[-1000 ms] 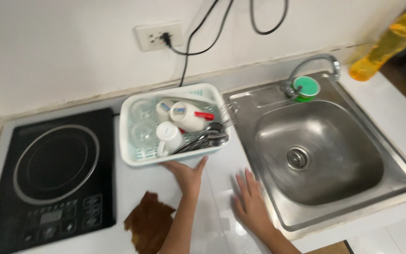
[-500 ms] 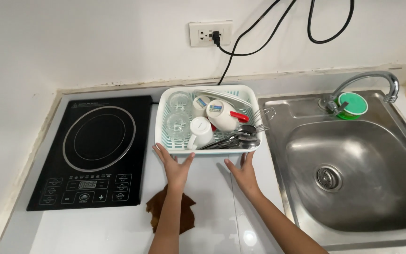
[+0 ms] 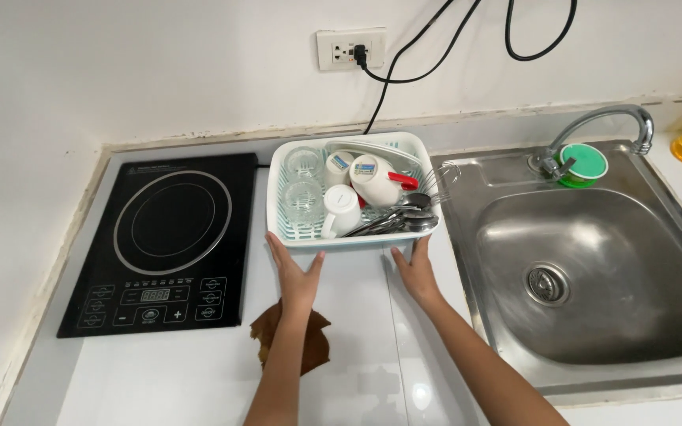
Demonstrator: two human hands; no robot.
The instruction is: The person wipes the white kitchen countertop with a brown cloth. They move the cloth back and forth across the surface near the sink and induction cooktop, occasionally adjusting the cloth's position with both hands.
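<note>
A white plastic dish basket (image 3: 279,183) stands on the white counter between the cooktop and the sink. Inside it are clear glasses (image 3: 303,197), white mugs (image 3: 373,181) and several spoons (image 3: 404,222). My left hand (image 3: 297,272) rests flat against the basket's front edge near its left corner, fingers spread. My right hand (image 3: 416,268) touches the front edge near the right corner, fingers also extended. Neither hand wraps around anything.
A black induction cooktop (image 3: 163,237) lies to the left. On the right is a steel sink (image 3: 593,268) with a tap (image 3: 605,126) and a green round container (image 3: 582,164). A brown cloth (image 3: 294,339) lies under my left forearm. A wall socket (image 3: 349,49) carries a black cable.
My right hand has come up from the counter to the basket's front edge beside the left hand. The view has shifted, so the basket now sits closer to the middle.
</note>
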